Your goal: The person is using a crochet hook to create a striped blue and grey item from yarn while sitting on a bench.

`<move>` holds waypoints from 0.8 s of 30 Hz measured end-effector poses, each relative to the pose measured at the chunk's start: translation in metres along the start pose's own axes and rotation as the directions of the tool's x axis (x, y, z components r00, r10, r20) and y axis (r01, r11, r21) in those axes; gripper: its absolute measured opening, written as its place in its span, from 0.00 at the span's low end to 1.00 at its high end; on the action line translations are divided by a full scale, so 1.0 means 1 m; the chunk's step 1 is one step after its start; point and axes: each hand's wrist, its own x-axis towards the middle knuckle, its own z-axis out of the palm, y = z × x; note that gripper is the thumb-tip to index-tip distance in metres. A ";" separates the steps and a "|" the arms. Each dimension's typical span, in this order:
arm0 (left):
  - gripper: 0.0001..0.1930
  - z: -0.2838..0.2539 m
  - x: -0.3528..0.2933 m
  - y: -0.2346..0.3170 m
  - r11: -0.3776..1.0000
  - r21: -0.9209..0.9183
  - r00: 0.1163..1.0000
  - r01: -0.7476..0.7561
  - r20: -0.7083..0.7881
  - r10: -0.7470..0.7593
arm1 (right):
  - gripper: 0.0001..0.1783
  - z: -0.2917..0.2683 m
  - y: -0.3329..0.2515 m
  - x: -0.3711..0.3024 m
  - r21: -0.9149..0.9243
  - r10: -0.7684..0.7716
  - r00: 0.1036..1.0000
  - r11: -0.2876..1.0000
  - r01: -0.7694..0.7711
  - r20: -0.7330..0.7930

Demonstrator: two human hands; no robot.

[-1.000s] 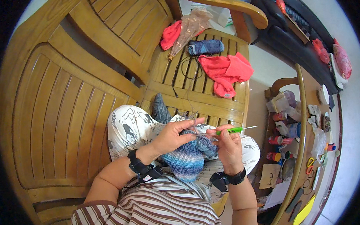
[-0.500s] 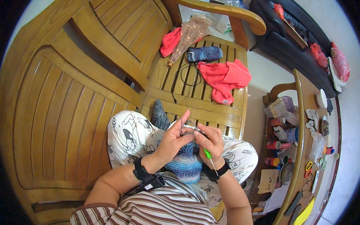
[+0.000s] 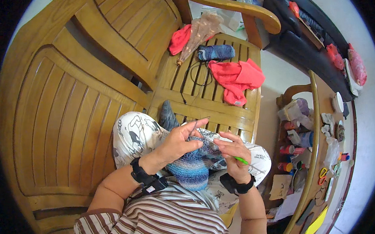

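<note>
My left hand (image 3: pixel 181 141) pinches the upper edge of a striped blue, white and grey knitted piece (image 3: pixel 189 174) that hangs over my lap. Dark yarn runs over its outstretched index finger. In my right hand (image 3: pixel 235 153) is a crochet hook with a green handle (image 3: pixel 241 160). Its thin metal shaft points left to the work's top edge, close to the left fingers. The exact loop at the tip is too small to make out. Beyond my knees, a blue-grey skein of yarn (image 3: pixel 216 52) lies on the slatted wooden bench (image 3: pixel 174 92).
A red cloth (image 3: pixel 237 78), a black cord (image 3: pixel 184 92) and a folded brown umbrella (image 3: pixel 199 33) lie on the bench. At right stands a cluttered wooden table (image 3: pixel 327 111) with scissors (image 3: pixel 322 176) and a shelf of jars below. A black sofa (image 3: pixel 306 49) is at the far right.
My right hand has moved right, apart from the left, and its fingers have loosened and straightened somewhat. The hook now lies flatter. My left index finger has swung to the right.
</note>
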 end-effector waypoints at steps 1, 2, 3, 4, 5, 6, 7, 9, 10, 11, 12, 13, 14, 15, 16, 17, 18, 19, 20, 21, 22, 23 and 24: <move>0.32 -0.001 -0.002 0.004 0.998 0.066 0.999 -0.024 0.038 0.021 | 0.07 -0.004 0.000 0.000 0.016 0.013 0.999 1.000 -0.013 0.049; 0.29 -0.002 -0.004 0.007 0.990 0.131 0.996 -0.050 0.076 0.040 | 0.05 -0.007 0.000 0.000 0.047 0.032 0.997 0.998 -0.035 0.064; 0.29 -0.005 -0.006 0.008 0.991 0.130 0.997 -0.044 0.074 0.035 | 0.05 -0.009 0.000 0.000 0.050 0.037 0.997 0.998 -0.040 0.064; 0.27 -0.008 -0.007 0.008 0.969 0.240 0.995 -0.066 0.094 0.044 | 0.06 -0.013 0.001 0.000 0.122 0.097 0.993 0.987 -0.105 0.070; 0.25 -0.010 -0.008 0.009 0.934 0.346 0.992 -0.089 0.115 0.052 | 0.07 -0.016 0.002 0.001 0.193 0.157 0.984 0.967 -0.169 0.080; 0.23 -0.008 -0.010 0.012 0.892 0.435 0.990 -0.123 0.118 0.079 | 0.10 -0.017 0.003 0.003 0.202 0.166 0.978 0.961 -0.190 0.128; 0.23 -0.006 -0.010 0.014 0.892 0.435 0.990 -0.124 0.120 0.079 | 0.10 -0.014 0.003 0.000 0.201 0.166 0.978 0.961 -0.189 0.127; 0.25 -0.002 -0.009 0.015 0.661 0.695 0.959 -0.281 0.174 0.224 | 0.13 0.000 0.003 -0.008 0.682 0.488 0.865 0.594 -0.427 0.117; 0.25 0.000 -0.008 0.015 0.659 0.695 0.957 -0.287 0.178 0.229 | 0.12 0.006 0.006 -0.007 0.733 0.505 0.855 0.535 -0.419 0.120; 0.26 0.004 -0.007 0.013 0.702 0.666 0.965 -0.252 0.119 0.233 | 0.12 0.013 0.004 -0.006 0.731 0.502 0.857 0.540 -0.416 0.117; 0.28 0.007 -0.007 0.011 0.744 0.632 0.971 -0.217 0.061 0.232 | 0.12 0.020 0.002 -0.005 0.712 0.525 0.849 0.574 -0.404 0.059; 0.28 0.007 -0.007 0.005 0.742 0.632 0.969 -0.223 0.061 0.240 | 0.12 0.023 0.000 -0.004 0.691 0.542 0.840 0.606 -0.394 0.004; 0.30 0.004 -0.005 -0.006 0.794 0.573 0.964 -0.204 -0.022 0.264 | 0.10 0.023 0.000 -0.003 0.405 0.446 0.893 0.829 -0.385 -0.066; 0.33 0.002 -0.004 -0.013 0.840 0.507 0.954 -0.191 -0.105 0.281 | 0.10 0.025 -0.001 0.000 0.407 0.440 0.896 0.831 -0.379 -0.064; 0.35 0.003 -0.003 -0.015 0.793 0.585 0.954 -0.170 -0.104 0.281 | 0.11 0.026 -0.003 0.003 -0.064 0.151 0.986 0.986 -0.156 -0.073; 0.35 0.004 -0.002 -0.017 0.791 0.586 0.953 -0.177 -0.098 0.286 | 0.13 0.028 -0.004 0.006 -0.505 -0.120 0.991 0.853 0.133 0.057; 0.34 0.007 0.000 -0.018 0.848 0.481 0.941 -0.224 -0.121 0.317 | 0.16 0.032 -0.006 0.008 -0.624 -0.176 0.979 0.755 0.200 0.100; 0.33 0.009 0.001 -0.020 0.889 0.369 0.928 -0.270 -0.146 0.342 | 0.16 0.031 -0.002 0.008 -0.628 -0.180 0.979 0.751 0.202 0.098; 0.32 0.011 -0.001 -0.018 0.980 0.063 0.975 -0.191 -0.106 0.197 | 0.16 0.031 0.007 0.007 -0.626 -0.254 0.963 0.737 0.256 0.096; 0.32 0.009 0.001 -0.020 0.979 0.064 0.974 -0.196 -0.102 0.202 | 0.16 0.031 0.015 0.006 -0.623 -0.326 0.941 0.718 0.311 0.094; 0.31 0.006 0.003 -0.024 0.985 -0.092 0.986 -0.143 -0.095 0.134 | 0.14 0.028 0.020 0.007 -0.582 -0.362 0.925 0.730 0.359 0.117; 0.30 0.004 0.003 -0.025 0.966 -0.245 0.995 -0.086 -0.078 0.068 | 0.14 0.030 0.022 0.006 -0.579 -0.363 0.925 0.732 0.360 0.116; 0.27 0.003 0.002 -0.023 0.950 -0.308 0.997 -0.056 -0.067 0.037 | 0.13 0.032 0.022 0.006 -0.358 -0.210 0.978 0.913 0.195 -0.003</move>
